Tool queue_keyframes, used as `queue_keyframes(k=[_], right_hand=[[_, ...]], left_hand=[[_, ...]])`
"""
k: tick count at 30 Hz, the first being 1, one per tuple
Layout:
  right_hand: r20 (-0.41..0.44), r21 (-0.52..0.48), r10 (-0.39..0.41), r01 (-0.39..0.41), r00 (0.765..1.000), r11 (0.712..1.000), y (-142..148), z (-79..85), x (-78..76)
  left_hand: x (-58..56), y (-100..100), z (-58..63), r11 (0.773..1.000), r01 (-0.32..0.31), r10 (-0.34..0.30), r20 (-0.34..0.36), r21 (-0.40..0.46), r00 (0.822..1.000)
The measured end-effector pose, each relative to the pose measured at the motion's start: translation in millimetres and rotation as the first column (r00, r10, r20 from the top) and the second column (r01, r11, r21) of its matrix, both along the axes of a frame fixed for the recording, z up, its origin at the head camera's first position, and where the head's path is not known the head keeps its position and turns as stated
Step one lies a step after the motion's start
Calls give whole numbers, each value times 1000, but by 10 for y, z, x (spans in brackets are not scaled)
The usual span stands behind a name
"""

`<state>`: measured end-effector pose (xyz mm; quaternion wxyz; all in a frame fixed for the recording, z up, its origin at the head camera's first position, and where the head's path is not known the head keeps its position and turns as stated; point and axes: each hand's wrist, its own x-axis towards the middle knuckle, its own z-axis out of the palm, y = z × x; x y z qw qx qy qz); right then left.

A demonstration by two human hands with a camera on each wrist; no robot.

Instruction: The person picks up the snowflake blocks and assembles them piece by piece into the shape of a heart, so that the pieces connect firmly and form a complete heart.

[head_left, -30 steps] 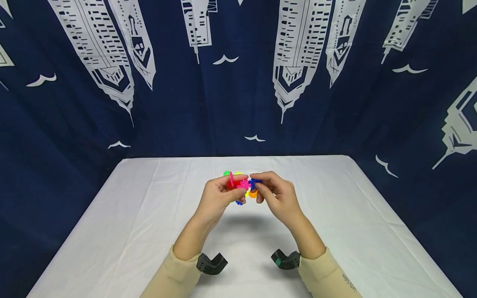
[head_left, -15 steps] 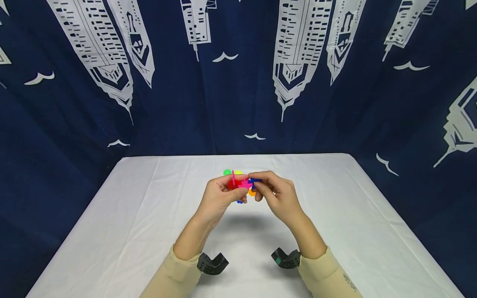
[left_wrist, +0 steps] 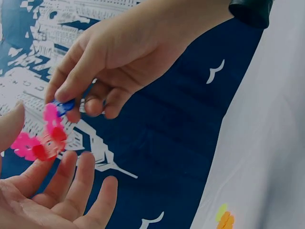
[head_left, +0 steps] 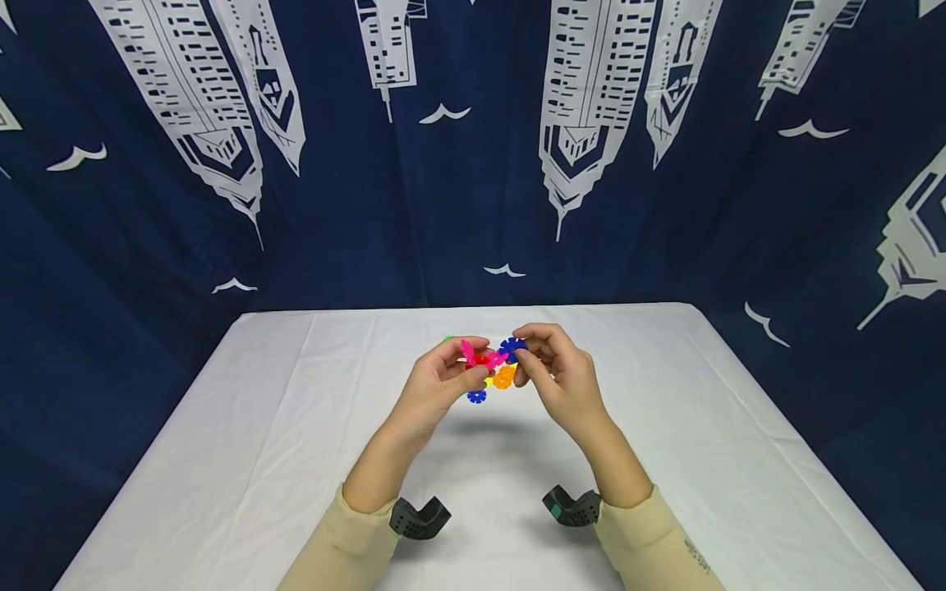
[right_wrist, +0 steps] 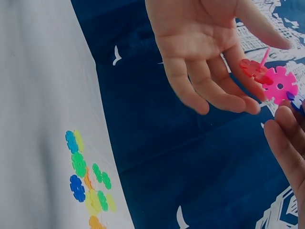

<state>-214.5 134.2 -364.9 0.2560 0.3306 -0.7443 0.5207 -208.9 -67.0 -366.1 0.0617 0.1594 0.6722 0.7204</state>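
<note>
Thumb and index finger of my right hand pinch a dark blue notched snowflake disc. In the right wrist view, this blue disc meets the edge of a pink snowflake disc. A red disc joins that pink disc to a second pink one, making a small linked cluster. My left hand is spread around the red end, its index fingertip touching or just behind the red disc. In the left wrist view, the left thumb stands apart from the cluster.
Loose snowflake discs lie on the white-covered table beyond the hands, among them an orange one, a blue one, and several green and yellow ones. A dark blue printed curtain hangs behind the far edge.
The right hand has moved slightly up and right, turning the blue disc to face the camera. The pink and red cluster has tilted and shifted right with it. The left fingers look looser.
</note>
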Motion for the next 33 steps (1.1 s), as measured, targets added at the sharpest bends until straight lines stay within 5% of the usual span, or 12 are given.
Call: queue_keyframes(k=[5, 12, 22, 28, 33], right_hand=[[-5, 41, -47, 47, 999, 998, 1, -8, -5], [-51, 44, -3, 6, 999, 999, -59, -54, -16], [-68, 30, -38, 41, 997, 999, -117, -111, -47], [102, -38, -76, 80, 992, 996, -88, -170, -112], [321, 36, -164, 161, 933, 986, -84, -267, -239]], left_hand=[[-26, -64, -6, 999, -49, 49, -39, -12, 998], [9, 14, -30, 995, -53, 46, -89, -82, 995], [18, 44, -20, 995, -72, 70, -36, -62, 997], [-18, -37, 9, 992, -128, 128, -41, -3, 991], [-34, -113, 30, 991, -131, 132, -47, 27, 990]])
